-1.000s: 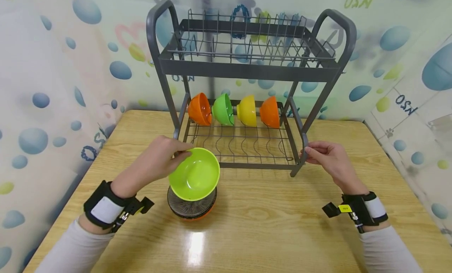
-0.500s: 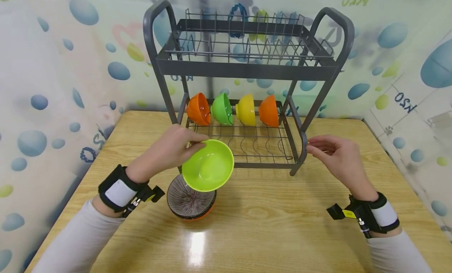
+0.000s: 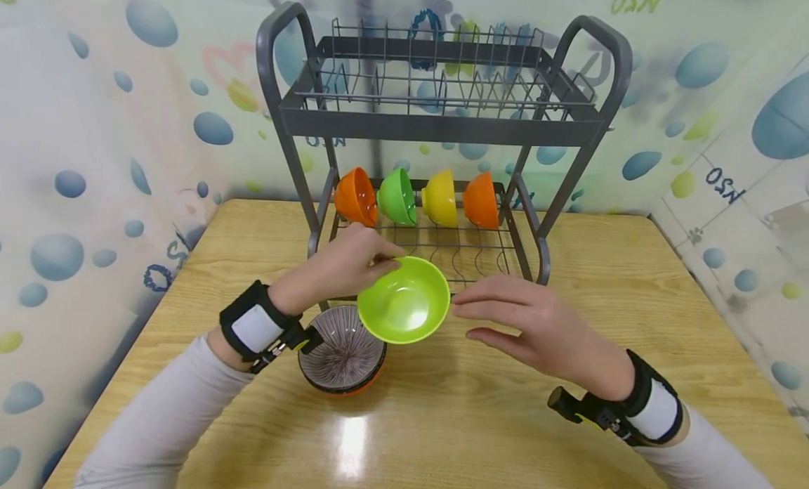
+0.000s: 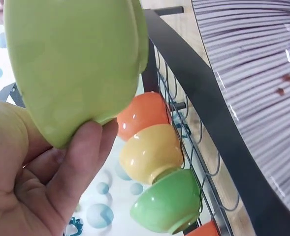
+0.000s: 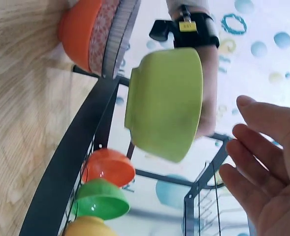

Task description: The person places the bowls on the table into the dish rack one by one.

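My left hand [image 3: 354, 264] pinches a lime-green bowl [image 3: 404, 303] by its rim, with the thumb and fingers on either side of the wall. The bowl is held in the air in front of the dish rack, its inside tilted toward the head camera. Close to the bowl's right rim, my right hand [image 3: 524, 320] reaches in with its fingers extended; a gap shows between fingers and bowl in the right wrist view [image 5: 263, 157]. Below and left of the lime bowl sits a stack of bowls, topped by a grey-striped bowl [image 3: 341, 352] over an orange one [image 5: 78, 37].
The two-tier dark dish rack [image 3: 442, 127] stands at the back of the wooden table [image 3: 505, 419]. Along its lower tier's back row lean an orange bowl [image 3: 356, 197], a green bowl [image 3: 397, 197], a yellow bowl [image 3: 440, 199] and another orange bowl [image 3: 482, 201]. Patterned walls surround the table.
My left hand has carried the lime-green bowl rightward, off from over the stack. My right hand has left the rack's right front post and moved left to beside the bowl.
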The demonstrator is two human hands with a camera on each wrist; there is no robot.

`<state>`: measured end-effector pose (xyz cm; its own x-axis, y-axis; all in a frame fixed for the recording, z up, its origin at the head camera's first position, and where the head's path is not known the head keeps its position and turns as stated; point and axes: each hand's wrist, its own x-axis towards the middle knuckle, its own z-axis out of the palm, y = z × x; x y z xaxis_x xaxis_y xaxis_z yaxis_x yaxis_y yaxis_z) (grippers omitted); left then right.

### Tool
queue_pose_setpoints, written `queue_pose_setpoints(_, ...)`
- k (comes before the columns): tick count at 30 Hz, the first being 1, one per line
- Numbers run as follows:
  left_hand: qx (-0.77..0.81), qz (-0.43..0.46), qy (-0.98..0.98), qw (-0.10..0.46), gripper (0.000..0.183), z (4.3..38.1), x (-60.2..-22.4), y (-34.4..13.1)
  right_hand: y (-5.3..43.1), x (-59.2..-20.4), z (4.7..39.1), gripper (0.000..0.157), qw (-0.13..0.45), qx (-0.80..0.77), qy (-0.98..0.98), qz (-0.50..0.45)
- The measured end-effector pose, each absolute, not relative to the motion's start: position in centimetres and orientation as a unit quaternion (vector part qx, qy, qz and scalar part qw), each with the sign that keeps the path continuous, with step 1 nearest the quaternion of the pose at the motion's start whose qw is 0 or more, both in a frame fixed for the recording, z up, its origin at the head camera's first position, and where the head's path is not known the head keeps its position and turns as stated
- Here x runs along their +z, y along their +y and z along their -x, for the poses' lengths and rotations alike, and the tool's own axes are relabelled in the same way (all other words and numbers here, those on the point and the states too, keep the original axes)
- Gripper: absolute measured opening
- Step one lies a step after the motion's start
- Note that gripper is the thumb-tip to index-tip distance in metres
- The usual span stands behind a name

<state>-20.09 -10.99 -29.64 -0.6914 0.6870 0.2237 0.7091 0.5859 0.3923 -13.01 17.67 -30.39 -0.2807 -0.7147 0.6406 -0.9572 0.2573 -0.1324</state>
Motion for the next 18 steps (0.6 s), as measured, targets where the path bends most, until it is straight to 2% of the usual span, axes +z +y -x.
queue_pose_setpoints(3,-0.227,0.398,-0.889,0.016,0.018,20.0,-29.6,-10.6,16.8,-30.7,12.7,0.026,0.224,0.233,-0.747,-0.581)
queue_pose_setpoints(9,-0.225,0.399,-0.889,0.006,0.015,19.8,-29.5,-10.2,15.7,-31.2,12.4,0.036,0.227,0.162,-0.752,-0.597)
queue_pose_setpoints(18,-0.222,0.377,-0.899,0.004,0.014,19.2,-29.4,-10.2,15.0,-31.4,12.7,0.029,0.237,0.104,-0.772,-0.581)
